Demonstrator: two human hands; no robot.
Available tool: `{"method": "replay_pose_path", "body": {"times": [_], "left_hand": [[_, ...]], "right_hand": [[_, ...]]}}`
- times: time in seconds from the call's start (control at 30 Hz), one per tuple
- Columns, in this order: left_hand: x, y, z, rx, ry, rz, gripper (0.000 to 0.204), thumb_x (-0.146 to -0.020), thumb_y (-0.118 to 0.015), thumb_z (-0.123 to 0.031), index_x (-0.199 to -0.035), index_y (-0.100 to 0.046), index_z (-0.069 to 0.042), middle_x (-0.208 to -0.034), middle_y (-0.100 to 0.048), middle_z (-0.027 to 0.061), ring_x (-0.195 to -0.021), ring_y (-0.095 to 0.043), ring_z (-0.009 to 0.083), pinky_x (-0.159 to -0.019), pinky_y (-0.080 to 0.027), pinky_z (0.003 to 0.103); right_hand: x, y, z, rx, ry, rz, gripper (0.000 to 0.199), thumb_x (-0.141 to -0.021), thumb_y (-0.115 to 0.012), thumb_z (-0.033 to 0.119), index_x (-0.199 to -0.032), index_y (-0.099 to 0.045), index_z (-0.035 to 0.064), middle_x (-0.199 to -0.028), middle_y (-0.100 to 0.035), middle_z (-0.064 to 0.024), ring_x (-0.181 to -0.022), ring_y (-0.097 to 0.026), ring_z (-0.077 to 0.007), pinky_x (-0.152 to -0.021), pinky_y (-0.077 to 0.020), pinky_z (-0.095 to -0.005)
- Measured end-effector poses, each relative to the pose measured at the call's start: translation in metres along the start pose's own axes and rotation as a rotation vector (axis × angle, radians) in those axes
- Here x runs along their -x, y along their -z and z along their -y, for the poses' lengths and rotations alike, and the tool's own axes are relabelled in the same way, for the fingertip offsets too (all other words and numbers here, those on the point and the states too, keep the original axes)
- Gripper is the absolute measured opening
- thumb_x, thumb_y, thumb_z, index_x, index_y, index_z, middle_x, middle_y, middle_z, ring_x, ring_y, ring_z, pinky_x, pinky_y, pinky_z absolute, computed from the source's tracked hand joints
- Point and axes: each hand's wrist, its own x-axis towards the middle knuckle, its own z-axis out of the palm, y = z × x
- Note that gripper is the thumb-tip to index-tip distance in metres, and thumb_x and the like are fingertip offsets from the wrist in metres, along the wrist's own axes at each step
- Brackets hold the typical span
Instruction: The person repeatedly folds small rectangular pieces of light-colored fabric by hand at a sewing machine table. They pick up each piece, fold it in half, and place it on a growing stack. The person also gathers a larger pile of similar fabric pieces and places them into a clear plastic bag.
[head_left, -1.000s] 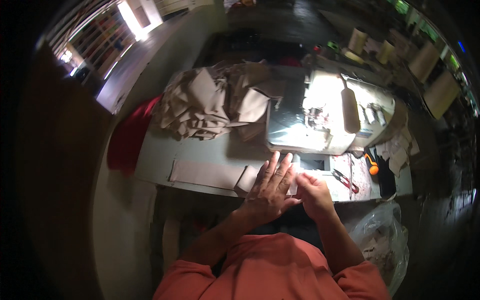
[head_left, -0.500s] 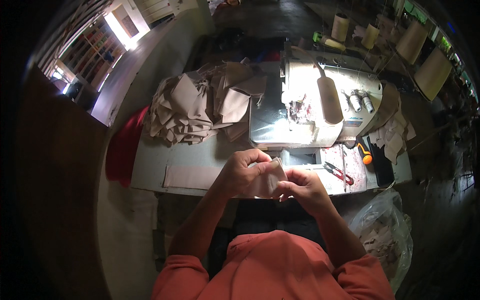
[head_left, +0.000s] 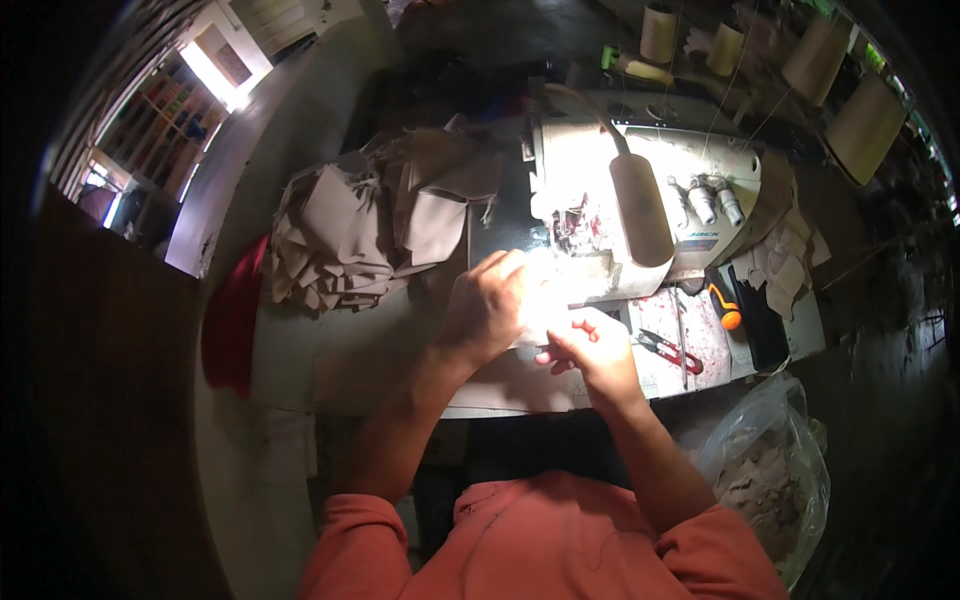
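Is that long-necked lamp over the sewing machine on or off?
On. Beneath the lamp, the sewing machine glares white, and the right hand is brightly lit too.

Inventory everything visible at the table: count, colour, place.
sewing machine: one, white, centre right
lamp: one, beige, over machine
cloth heap: one, beige, centre left
cloth piece: count unclear, pale, at hands
cloth strip: one, beige, table front
thread cones: at least four, cream, upper right
snips: one, red, front right
tool: one, orange, beside snips
flat thing: one, black, beside tool
scraps: several, beige, beyond tool
plastic bag: one, clear, lower right
table: one, pale, centre
unclear item: one, red, table's left
left hand: one, bare, by machine
right hand: one, bare, by snips
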Motion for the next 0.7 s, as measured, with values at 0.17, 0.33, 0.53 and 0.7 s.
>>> {"method": "replay_pose_path", "body": {"times": [0.17,0.33,0.53,0.7], "left_hand": [[0.008,0.002,0.005,-0.114,-0.050,0.182,0.014,-0.068,-0.056,-0.005,-0.082,-0.057,-0.002,-0.078,-0.050,0.0118,-0.076,-0.050,0.0265,-0.066,-0.042,0.035],[-0.015,-0.008,0.011,0.014,0.009,0.086,0.007,-0.068,-0.056,-0.005,-0.074,-0.052,-0.003,-0.072,-0.050,0.0097,-0.071,-0.052,0.0259,-0.063,-0.041,0.034],[-0.021,-0.005,0.015,-0.099,-0.148,0.014,0.012,-0.065,-0.057,-0.002,-0.076,-0.053,0.000,-0.075,-0.052,0.0114,-0.070,-0.051,0.0275,-0.063,-0.042,0.034],[0.001,-0.012,0.001,-0.141,-0.144,-0.011,0.012,-0.067,-0.052,0.003,-0.079,-0.054,0.005,-0.086,-0.055,0.0170,-0.086,-0.054,0.0302,-0.078,-0.042,0.037]], "right_hand": [[0.007,0.003,-0.016,-0.068,0.041,-0.053,0.022,-0.079,-0.053,0.003,-0.098,-0.042,-0.0028,-0.076,-0.059,-0.0106,-0.064,-0.060,-0.0135,-0.053,-0.0465,-0.0208],[-0.005,-0.002,-0.007,-0.106,0.156,-0.109,0.025,-0.081,-0.051,0.001,-0.103,-0.039,-0.0003,-0.077,-0.059,-0.0104,-0.064,-0.059,-0.0122,-0.056,-0.0457,-0.0204],[-0.013,-0.001,-0.005,0.004,0.166,-0.105,0.016,-0.081,-0.052,0.001,-0.095,-0.055,-0.0043,-0.078,-0.060,-0.0081,-0.064,-0.059,-0.0125,-0.059,-0.0469,-0.0210],[-0.016,0.003,-0.010,0.114,0.199,-0.097,0.018,-0.082,-0.050,0.001,-0.099,-0.054,-0.0042,-0.081,-0.060,-0.0123,-0.067,-0.059,-0.0142,-0.061,-0.0476,-0.0227]]}}
